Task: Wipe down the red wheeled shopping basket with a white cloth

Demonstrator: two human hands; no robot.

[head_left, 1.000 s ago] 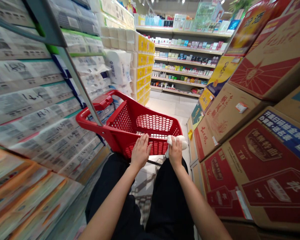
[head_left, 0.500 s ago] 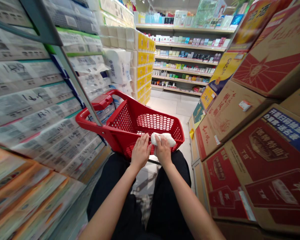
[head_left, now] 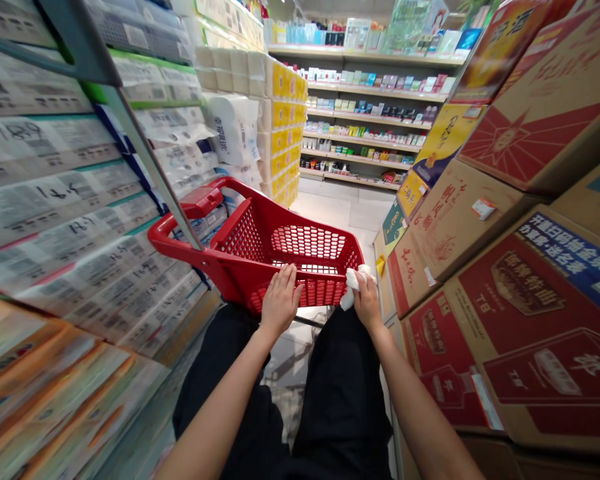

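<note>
A red plastic shopping basket (head_left: 230, 270) with lattice walls stands across my knees, its long side towards me. My left hand (head_left: 280, 300) lies flat over the near rim, fingers stretched out and close together. At the right-hand corner of the rim, my right hand (head_left: 367, 300) presses a bunched white cloth (head_left: 351, 290) against the basket, its fingers bent over the fabric. Part of the cloth hangs down outside the corner. A metal pull bar with a grey handle (head_left: 83, 47) rises from the basket's left end. Through the lattice floor, light tiles show.
Stacked cartons (head_left: 510, 300) rise close on my right. Wrapped paper packs (head_left: 65, 193) are piled on my left, with tissue rolls (head_left: 230, 130) beyond. Across the tiled floor (head_left: 335, 205), shelves (head_left: 370, 133) hold many small boxes and bottles.
My right hand has slid to the right along the near rim with the white cloth, reaching the corner. My left hand stays on the rim in nearly the same place.
</note>
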